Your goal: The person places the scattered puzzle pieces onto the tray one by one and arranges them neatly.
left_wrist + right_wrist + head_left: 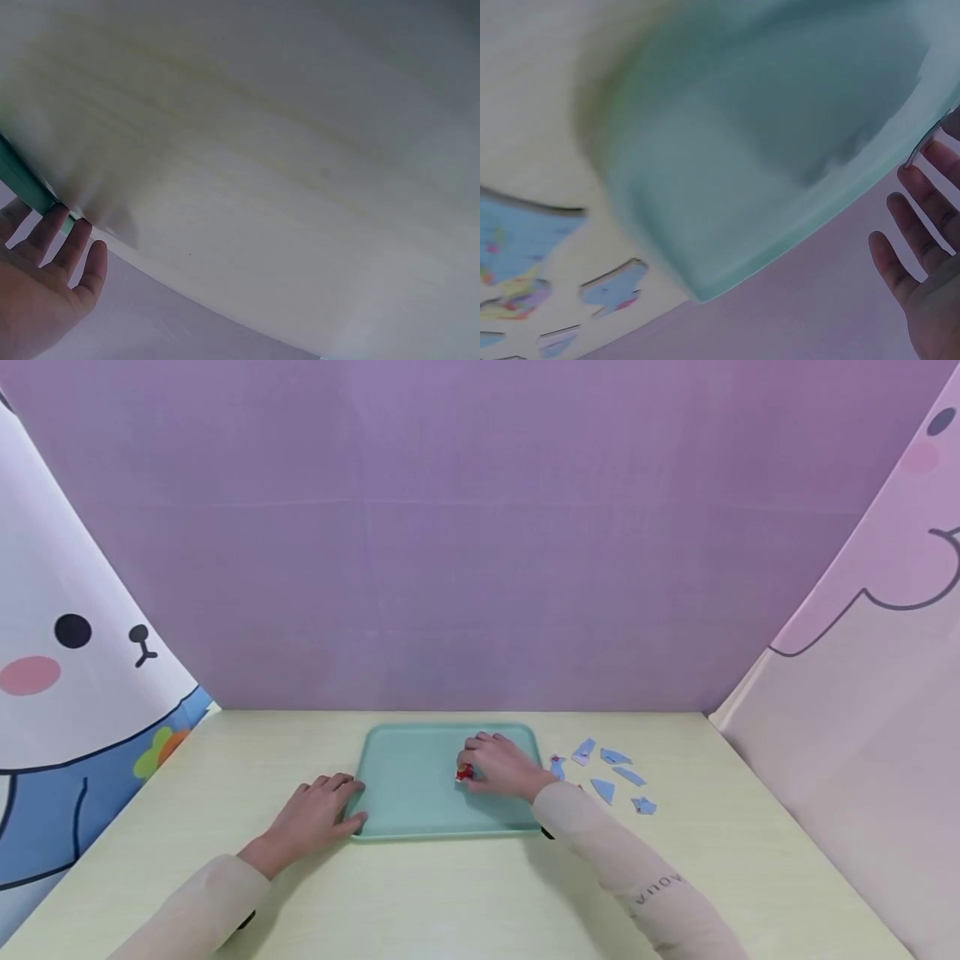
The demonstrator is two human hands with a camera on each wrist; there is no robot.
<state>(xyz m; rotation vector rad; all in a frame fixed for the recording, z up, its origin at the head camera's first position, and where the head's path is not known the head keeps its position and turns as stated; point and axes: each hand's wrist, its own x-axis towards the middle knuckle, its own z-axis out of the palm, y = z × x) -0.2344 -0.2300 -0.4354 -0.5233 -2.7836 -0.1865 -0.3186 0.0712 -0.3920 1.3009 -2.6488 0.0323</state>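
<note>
A pale green tray (408, 781) lies on the table. Over its right half, my right hand (504, 766) pinches a small red puzzle piece (465, 772) between thumb and fingers; in the right wrist view only the thin edge of the piece (924, 142) shows at the fingertips. My left hand (313, 814) rests at the tray's left rim, its fingers spread and relaxed, with thumb and fingertips on the edge. The left wrist view shows those fingers (73, 244) against the green rim (26, 180).
Several flat blue puzzle pieces (603, 790) with printed pictures lie scattered on the light wooden table (420, 902), right of the tray. My right sleeve partly covers that side. A purple cloth wall (465, 568) stands behind, with printed cartoon curtains left and right.
</note>
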